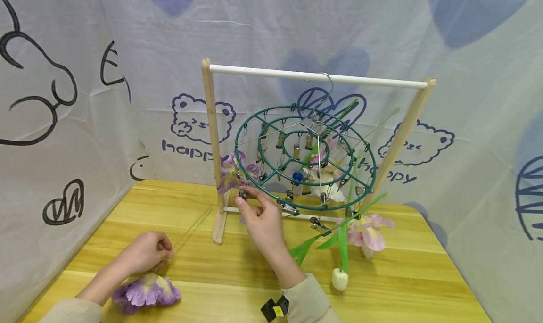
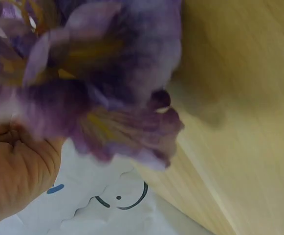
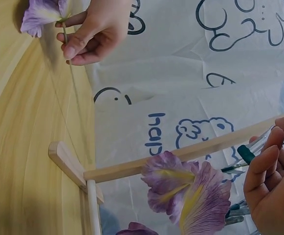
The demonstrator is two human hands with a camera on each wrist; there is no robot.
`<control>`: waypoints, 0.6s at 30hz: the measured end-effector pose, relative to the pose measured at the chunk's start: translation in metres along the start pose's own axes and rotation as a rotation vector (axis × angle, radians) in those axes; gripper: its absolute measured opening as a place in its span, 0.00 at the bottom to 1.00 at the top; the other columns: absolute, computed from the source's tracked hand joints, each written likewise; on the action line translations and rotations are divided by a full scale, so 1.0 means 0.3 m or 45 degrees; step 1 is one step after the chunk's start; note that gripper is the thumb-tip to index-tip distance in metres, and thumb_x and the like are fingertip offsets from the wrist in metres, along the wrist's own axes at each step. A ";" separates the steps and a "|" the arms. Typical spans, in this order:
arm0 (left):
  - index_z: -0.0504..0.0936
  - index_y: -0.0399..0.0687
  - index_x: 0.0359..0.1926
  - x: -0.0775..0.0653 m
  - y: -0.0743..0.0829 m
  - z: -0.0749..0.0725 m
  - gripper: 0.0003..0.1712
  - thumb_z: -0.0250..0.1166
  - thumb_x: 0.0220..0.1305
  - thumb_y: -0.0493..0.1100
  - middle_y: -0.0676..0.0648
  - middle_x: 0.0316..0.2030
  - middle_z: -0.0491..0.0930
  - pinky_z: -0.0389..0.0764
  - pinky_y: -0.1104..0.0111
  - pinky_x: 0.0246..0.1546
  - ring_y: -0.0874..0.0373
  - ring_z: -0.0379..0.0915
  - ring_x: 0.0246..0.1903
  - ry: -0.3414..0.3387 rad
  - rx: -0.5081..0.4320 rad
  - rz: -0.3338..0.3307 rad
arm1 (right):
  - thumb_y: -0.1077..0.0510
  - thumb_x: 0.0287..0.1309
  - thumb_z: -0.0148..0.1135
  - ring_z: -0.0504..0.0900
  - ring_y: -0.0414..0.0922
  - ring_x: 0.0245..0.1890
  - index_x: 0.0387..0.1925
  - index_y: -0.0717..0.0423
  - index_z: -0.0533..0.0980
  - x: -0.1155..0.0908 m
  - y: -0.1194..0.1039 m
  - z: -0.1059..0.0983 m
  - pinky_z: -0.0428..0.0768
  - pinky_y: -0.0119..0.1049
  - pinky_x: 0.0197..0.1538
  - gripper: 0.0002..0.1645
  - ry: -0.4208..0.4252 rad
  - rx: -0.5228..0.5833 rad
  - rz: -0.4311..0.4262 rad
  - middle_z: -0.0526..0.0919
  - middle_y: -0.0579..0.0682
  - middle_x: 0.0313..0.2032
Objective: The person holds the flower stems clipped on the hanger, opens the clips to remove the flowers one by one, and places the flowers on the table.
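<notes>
A purple artificial iris [image 1: 146, 292] hangs head-down near the table's front left, its thin stem pinched by my left hand [image 1: 146, 252]. The bloom fills much of the left wrist view, blurred. On the left front of a round green clip hanger [image 1: 375, 169], my right hand [image 1: 265, 221] pinches a small metal clip [image 1: 242, 194] between thumb and fingers. Another purple iris [image 3: 195, 191] hangs just beside that hand. At the hanger's right, a pink flower [image 1: 372, 233] and a white tulip [image 1: 340, 279] hang upside down. A white flower [image 1: 331, 186] shows behind the rings.
The hanger hooks over the white rod [image 1: 271, 72] of a wooden stand, whose left post [image 1: 210, 111] rises near my right hand. Several unused clips dangle from the rings. A printed cloth [image 1: 254, 21] surrounds the wooden table [image 1: 203, 276]. A black device [image 1: 275, 309] sits by my right sleeve.
</notes>
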State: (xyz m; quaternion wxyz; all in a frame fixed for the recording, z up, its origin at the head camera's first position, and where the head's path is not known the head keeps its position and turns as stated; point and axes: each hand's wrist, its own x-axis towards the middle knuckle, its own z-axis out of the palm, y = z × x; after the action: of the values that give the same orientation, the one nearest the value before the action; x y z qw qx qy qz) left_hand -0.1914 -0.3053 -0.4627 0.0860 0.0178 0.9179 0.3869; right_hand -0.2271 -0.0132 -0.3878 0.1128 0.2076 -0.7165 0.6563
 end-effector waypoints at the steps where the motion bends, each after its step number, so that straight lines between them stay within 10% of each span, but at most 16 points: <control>1: 0.79 0.35 0.37 0.005 -0.003 0.004 0.03 0.66 0.68 0.30 0.44 0.24 0.78 0.73 0.71 0.17 0.56 0.73 0.20 0.005 0.017 0.007 | 0.56 0.72 0.66 0.60 0.33 0.12 0.59 0.53 0.82 -0.001 0.000 -0.001 0.60 0.26 0.15 0.17 -0.002 -0.003 0.001 0.84 0.55 0.54; 18: 0.80 0.36 0.36 0.024 -0.025 0.014 0.06 0.70 0.64 0.31 0.48 0.25 0.78 0.78 0.67 0.25 0.58 0.75 0.24 0.057 0.210 0.078 | 0.58 0.72 0.65 0.61 0.34 0.13 0.64 0.49 0.79 -0.014 0.018 0.007 0.61 0.26 0.16 0.21 0.035 -0.065 -0.019 0.80 0.52 0.59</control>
State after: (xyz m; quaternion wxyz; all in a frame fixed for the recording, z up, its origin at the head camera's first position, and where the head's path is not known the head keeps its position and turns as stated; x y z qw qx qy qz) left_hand -0.1975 -0.3067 -0.4720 0.0517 0.0442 0.9473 0.3129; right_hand -0.2256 -0.0145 -0.3948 0.1328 0.2008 -0.7300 0.6397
